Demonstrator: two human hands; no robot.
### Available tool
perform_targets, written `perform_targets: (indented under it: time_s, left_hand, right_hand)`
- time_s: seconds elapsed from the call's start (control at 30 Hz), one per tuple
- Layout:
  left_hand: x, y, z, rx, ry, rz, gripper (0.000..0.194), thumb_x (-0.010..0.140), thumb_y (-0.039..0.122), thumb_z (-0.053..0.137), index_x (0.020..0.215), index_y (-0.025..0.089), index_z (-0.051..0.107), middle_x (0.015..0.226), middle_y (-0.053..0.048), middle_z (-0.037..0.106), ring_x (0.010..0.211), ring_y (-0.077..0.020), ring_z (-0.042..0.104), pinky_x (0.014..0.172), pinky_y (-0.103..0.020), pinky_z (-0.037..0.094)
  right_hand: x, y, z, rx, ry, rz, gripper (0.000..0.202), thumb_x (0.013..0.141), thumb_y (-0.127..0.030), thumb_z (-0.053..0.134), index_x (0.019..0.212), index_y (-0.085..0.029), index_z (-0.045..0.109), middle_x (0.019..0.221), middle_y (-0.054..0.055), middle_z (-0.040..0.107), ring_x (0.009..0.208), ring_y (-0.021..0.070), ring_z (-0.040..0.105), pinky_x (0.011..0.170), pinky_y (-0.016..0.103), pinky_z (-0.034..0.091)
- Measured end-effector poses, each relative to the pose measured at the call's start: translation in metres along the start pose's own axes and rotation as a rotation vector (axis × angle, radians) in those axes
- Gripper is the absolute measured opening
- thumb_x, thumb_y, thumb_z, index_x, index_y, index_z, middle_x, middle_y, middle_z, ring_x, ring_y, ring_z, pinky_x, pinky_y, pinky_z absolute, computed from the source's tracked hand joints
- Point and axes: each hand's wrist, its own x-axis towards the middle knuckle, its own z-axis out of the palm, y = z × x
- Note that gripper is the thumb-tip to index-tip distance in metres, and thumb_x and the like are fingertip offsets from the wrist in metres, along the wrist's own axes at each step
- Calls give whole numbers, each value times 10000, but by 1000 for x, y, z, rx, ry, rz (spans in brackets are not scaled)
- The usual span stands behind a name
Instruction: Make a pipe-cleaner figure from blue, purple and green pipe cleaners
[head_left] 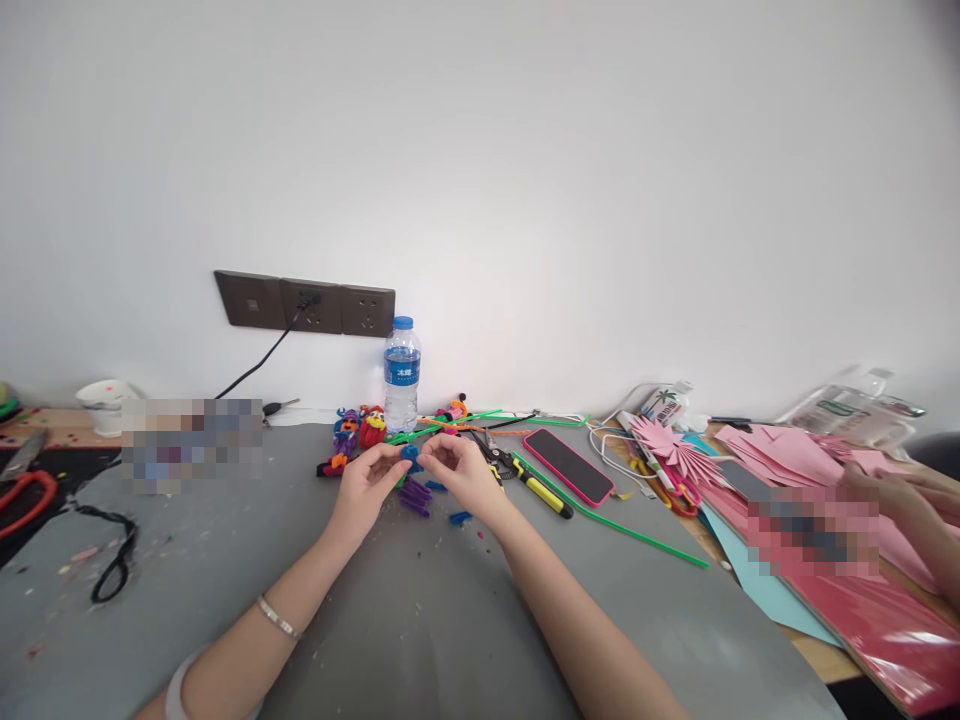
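Note:
A small blue fuzzy piece (411,456), probably bent pipe cleaner, is held up between my two hands over the grey mat. My left hand (369,482) pinches it from the left with thumb and forefinger. From the right, my right hand (466,478) meets it with closed fingertips. Just below lie purple fuzzy coils (416,498) and a short blue piece (460,518). Colourful pipe-cleaner figures (360,430) stand behind my left hand. Pliers with yellow and black handles (545,493) rest beyond my right hand.
A water bottle (402,385) stands by the wall. Right of the pliers are a pink-edged phone (570,467) and a long green pipe cleaner (645,537). Orange-handled scissors (28,490) lie far left. Another person's hands (911,500) are among pink papers (787,455) at right.

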Motion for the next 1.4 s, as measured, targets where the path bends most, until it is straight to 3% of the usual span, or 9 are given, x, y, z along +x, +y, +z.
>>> perform_targets:
  time_s: [0.2, 0.37, 0.63, 0.7, 0.87, 0.93, 1.0, 1.13, 1.4]
  left_hand:
    - [1, -1, 0, -103, 53, -93, 270, 671, 389, 767, 829, 178, 710, 840, -44, 733, 799, -194, 673, 760, -290, 543]
    - [0, 4, 2, -196, 6, -195, 309, 709, 438, 745, 867, 174, 722, 855, -70, 741, 852, -215, 686, 756, -304, 553]
    - [8, 5, -9, -39, 140, -86, 363, 704, 477, 728, 897, 170, 710, 938, -97, 750, 947, -257, 696, 817, -347, 556]
    - [8, 5, -9, -5, 108, -66, 338, 734, 472, 701, 891, 174, 705, 924, -90, 751, 926, -249, 702, 821, -344, 555]
    - [5, 5, -4, 50, 17, 1, 281, 786, 439, 655, 872, 176, 701, 895, -78, 749, 886, -228, 707, 831, -335, 552]
    - [4, 5, -4, 51, 15, 12, 268, 787, 426, 656, 864, 174, 703, 888, -75, 750, 871, -221, 706, 823, -326, 554]
    - [5, 5, -4, 53, 26, 12, 264, 783, 422, 662, 858, 173, 705, 875, -74, 750, 858, -218, 706, 802, -318, 558]
    - [5, 5, -4, 64, 28, 11, 261, 782, 423, 663, 843, 173, 706, 856, -69, 748, 829, -212, 703, 772, -306, 558]
    - [4, 6, -4, 60, 22, 5, 243, 792, 405, 653, 855, 176, 702, 866, -65, 743, 836, -207, 699, 773, -300, 552]
  right_hand:
    - [1, -5, -3, 34, 46, 3, 220, 763, -370, 673, 724, -167, 596, 634, -22, 512, 549, 105, 403, 536, 242, 312]
    - [2, -6, -4, 68, 97, -11, 247, 747, -403, 686, 724, -173, 597, 652, -8, 551, 558, 113, 440, 545, 244, 338]
    - [6, -5, -44, 67, 272, 1, 359, 808, -533, 601, 746, -181, 570, 590, -30, 504, 524, 105, 435, 527, 236, 359]
    - [2, -10, -53, 24, 149, 39, 370, 830, -532, 584, 737, -173, 591, 601, -28, 500, 523, 98, 423, 515, 230, 356]
    - [-10, -20, -56, -121, -504, 120, 211, 788, -355, 687, 904, -179, 688, 697, -17, 556, 587, 100, 474, 535, 211, 382]
    - [-13, -20, -51, -227, -668, 154, 218, 739, -266, 732, 943, -191, 714, 656, -39, 506, 568, 93, 455, 515, 203, 358]
    - [-13, -18, -44, -316, -729, 173, 258, 700, -192, 755, 957, -203, 728, 640, -54, 458, 550, 84, 429, 496, 196, 334]
    - [-14, -12, -33, -399, -728, 175, 309, 672, -146, 776, 970, -216, 732, 646, -59, 439, 543, 76, 409, 487, 193, 309]
    - [-19, -20, -30, -474, -721, 246, 320, 657, -317, 820, 946, -214, 728, 668, -53, 468, 559, 87, 432, 490, 201, 299]
